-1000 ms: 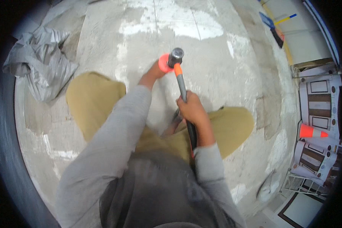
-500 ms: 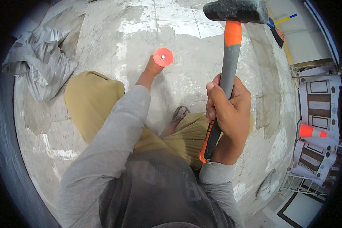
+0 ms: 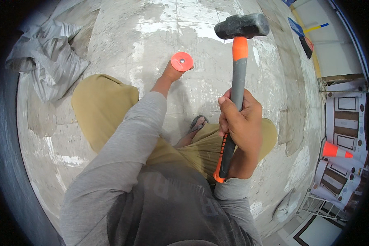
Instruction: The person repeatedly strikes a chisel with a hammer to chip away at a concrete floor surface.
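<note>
Mid-swing, hammer up. My right hand [image 3: 241, 127] has its fingers [image 3: 227, 107] clenched round the grey shaft of the club hammer [image 3: 238, 74], gripped about midway, with the orange-and-black grip end sticking out below the wrist and the dark head raised at the top of the view. My left hand [image 3: 171, 73] is down on the concrete floor [image 3: 110, 37], pinching the orange disc [image 3: 182, 61] with the small metal centre; the disc hides those fingertips, so I can't tell how tight the hold is. The disc sits on the floor just ahead of my left knee, and the hammer head hangs above and off to the right of it, well apart. I read this as the wind-up before a strike on the disc's centre. The next move needs the head brought left and down square on that centre, with my left fingers kept off the impact spot. A crumpled grey sack [image 3: 45, 61] lies far left and an orange cone [image 3: 336, 151] far right; both are out of the way.
</note>
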`<state>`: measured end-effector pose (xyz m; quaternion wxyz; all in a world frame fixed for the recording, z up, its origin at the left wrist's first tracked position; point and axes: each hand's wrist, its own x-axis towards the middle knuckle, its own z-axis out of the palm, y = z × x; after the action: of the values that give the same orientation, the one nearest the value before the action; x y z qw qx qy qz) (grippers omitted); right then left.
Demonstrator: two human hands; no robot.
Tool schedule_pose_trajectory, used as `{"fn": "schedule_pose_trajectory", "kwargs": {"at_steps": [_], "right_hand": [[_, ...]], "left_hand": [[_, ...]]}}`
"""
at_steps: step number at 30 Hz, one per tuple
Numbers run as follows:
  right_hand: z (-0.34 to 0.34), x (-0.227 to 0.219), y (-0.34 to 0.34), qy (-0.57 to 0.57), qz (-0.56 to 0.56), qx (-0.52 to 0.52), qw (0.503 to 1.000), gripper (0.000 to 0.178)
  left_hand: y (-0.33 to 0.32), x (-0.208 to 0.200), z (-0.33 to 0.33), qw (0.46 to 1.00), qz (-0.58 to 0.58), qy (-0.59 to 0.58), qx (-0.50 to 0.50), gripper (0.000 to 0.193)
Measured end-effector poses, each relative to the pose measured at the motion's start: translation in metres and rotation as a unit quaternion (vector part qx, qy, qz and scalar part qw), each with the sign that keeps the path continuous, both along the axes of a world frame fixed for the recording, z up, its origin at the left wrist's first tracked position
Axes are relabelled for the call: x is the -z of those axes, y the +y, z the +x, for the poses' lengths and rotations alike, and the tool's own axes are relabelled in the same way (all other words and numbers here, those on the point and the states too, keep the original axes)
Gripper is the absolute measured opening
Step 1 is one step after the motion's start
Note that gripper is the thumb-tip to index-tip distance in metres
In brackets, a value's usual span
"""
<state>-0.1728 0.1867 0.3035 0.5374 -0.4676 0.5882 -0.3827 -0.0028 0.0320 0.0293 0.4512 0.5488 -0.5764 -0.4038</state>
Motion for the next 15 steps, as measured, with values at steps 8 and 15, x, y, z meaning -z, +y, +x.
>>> {"fn": "schedule_pose_trajectory", "kwargs": {"at_steps": [8, 15], "right_hand": [[0.013, -0.046, 0.014, -0.032, -0.096, 0.049, 0.994, 0.011], [0.003, -0.014, 0.009, 0.087, -0.138, 0.003, 0.987, 0.012]], "left_hand": [[-0.011, 0.039, 0.005, 1.0, 0.015, -0.002, 0.018, 0.027], [-0.008, 0.027, -0.008, 0.999, 0.02, -0.003, 0.044, 0.027]]}}
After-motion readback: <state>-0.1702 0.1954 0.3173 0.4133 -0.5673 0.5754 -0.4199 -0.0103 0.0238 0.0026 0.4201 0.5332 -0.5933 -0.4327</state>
